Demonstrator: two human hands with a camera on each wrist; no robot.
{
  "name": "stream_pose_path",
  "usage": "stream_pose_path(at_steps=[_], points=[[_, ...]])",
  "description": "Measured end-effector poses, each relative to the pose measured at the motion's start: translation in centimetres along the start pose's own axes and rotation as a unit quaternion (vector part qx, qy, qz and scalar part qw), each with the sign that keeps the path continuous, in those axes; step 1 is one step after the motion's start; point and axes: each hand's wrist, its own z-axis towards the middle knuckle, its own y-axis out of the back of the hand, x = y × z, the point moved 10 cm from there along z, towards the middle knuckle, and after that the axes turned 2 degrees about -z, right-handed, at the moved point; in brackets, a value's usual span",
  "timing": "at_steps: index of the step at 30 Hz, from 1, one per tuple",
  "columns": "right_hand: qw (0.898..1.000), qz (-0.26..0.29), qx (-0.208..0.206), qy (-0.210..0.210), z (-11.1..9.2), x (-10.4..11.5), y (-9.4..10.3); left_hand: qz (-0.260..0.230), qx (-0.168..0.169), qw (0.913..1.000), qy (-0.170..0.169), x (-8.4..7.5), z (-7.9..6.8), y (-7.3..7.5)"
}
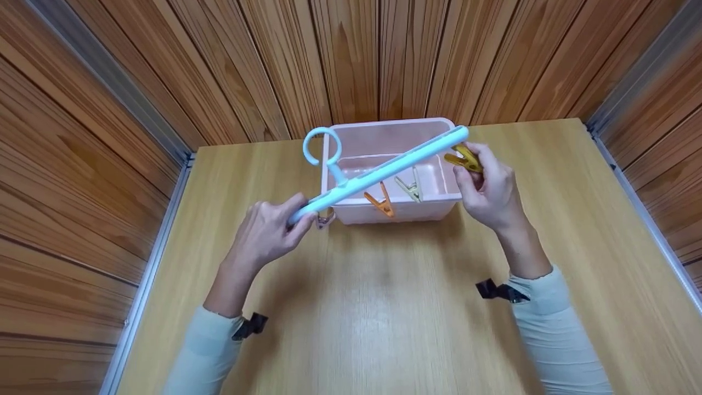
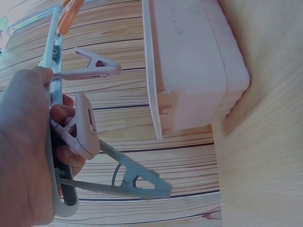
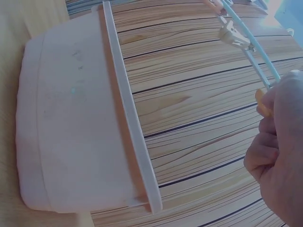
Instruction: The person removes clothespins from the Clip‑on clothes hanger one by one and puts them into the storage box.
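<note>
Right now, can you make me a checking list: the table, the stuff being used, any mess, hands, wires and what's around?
Surface: wooden table, shadows falling on it.
Job's things: blue hanger held up at a tilt; orange clip and pale green clip on it; pink bin standing on the table.
Clutter: nothing seen.
Hands: left hand grips one hanger end; right hand pinches a yellow clip by the other.
Cables: nothing seen.
Surroundings: wooden walls, metal strips.

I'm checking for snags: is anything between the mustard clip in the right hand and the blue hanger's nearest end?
Nothing visible. The right hand pinches the mustard clip close by that end of the blue hanger; whether they touch is unclear. The pale green clip hangs farther along, not between them.
</note>
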Motion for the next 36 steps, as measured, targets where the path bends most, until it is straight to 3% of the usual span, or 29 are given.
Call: stream_pose_path(at_steps=[4, 10, 16, 22, 24, 30, 32, 34, 36], points=[[0.999, 0.041, 0.002, 0.021, 0.2, 0.7, 0.0, -0.003, -0.010, 0.9999, -0.011, -0.3, -0.1, -0.1], [0.987, 0.154, -0.052, 0.014, -0.2, 0.8, 0.3, 0.004, -0.013, 0.9985, -0.053, -1.3, 0.0, -0.6], [0.951, 0.304, -0.060, -0.016, -0.5, 0.4, -0.2, 0.013, -0.028, 0.9958, -0.087, -1.9, 0.1, -0.2], [0.923, 0.370, -0.095, -0.047, -0.6, -0.2, -0.5, 0.012, -0.036, 0.9936, -0.106, -2.4, 0.2, -0.1], [0.906, 0.406, -0.110, -0.058, -0.7, -0.3, -0.6, 0.006, -0.035, 0.9933, -0.110, -2.6, 0.3, -0.2], [0.828, 0.543, -0.124, -0.071, -0.7, 0.2, -1.1, -0.001, -0.049, 0.9915, -0.121, -3.0, 0.2, 0.0], [0.808, 0.572, -0.121, -0.070, -0.8, 0.3, -1.2, 0.015, -0.063, 0.9891, -0.132, -3.1, 0.0, 0.2], [0.805, 0.577, -0.120, -0.067, -0.8, 0.2, -1.1, 0.036, -0.076, 0.9858, -0.145, -3.3, -0.1, 0.4], [0.820, 0.555, -0.125, -0.061, -0.9, 0.0, -0.9, 0.054, -0.085, 0.9828, -0.155, -3.4, -0.2, 0.5]])
